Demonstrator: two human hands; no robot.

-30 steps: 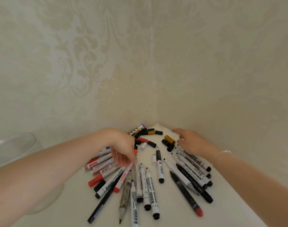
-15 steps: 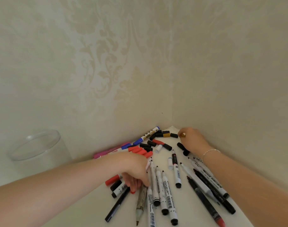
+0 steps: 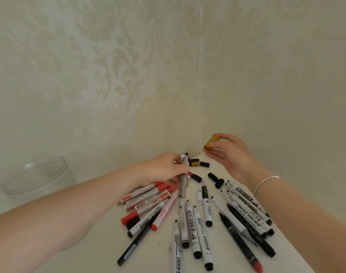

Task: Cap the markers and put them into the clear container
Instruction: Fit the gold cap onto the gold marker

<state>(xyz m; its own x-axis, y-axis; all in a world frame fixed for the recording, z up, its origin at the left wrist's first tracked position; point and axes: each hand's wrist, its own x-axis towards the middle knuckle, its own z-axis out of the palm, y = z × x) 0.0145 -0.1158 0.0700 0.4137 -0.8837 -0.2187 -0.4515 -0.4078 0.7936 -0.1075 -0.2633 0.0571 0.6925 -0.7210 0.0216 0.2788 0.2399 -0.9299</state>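
Nearest me, slim plastic markers (image 3: 190,223) fan across the smooth white table (image 3: 89,259), lower centre. Above them my left hand (image 3: 164,168) curls round a grimy grey marker (image 3: 183,184), tip up. Right of it, my right hand (image 3: 230,154) pinches a stubby mustard cap (image 3: 211,143). Far left, the clear round container (image 3: 35,178) stands against patterned wallpaper (image 3: 129,75).
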